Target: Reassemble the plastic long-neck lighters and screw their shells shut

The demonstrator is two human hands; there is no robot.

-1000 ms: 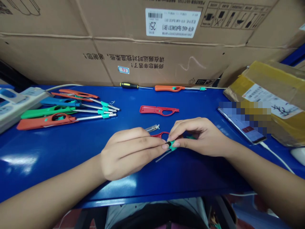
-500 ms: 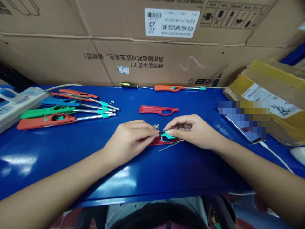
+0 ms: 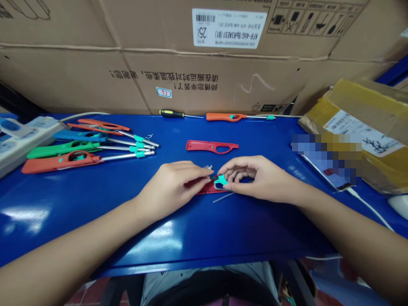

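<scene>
Over a red casing half (image 3: 208, 188) lying on the blue table, my left hand (image 3: 180, 185) pinches a small black part (image 3: 214, 177). My right hand (image 3: 251, 177) holds a green plastic piece (image 3: 222, 180) between thumb and fingers, right beside the black part. A thin wire curves under the green piece. Just in front of the casing lies a thin clear tube (image 3: 223, 197). Behind my hands rests a second red casing half (image 3: 212, 147), its inner side up.
Several long lighters (image 3: 65, 162) lie at the left near a power strip (image 3: 35, 134). A screwdriver (image 3: 172, 114) and an orange lighter (image 3: 225, 117) lie at the back. A phone (image 3: 325, 170) and a taped box (image 3: 360, 131) are at the right.
My right thumb and fingers have shifted on the green piece, which has turned and moved slightly left. My left hand has barely moved.
</scene>
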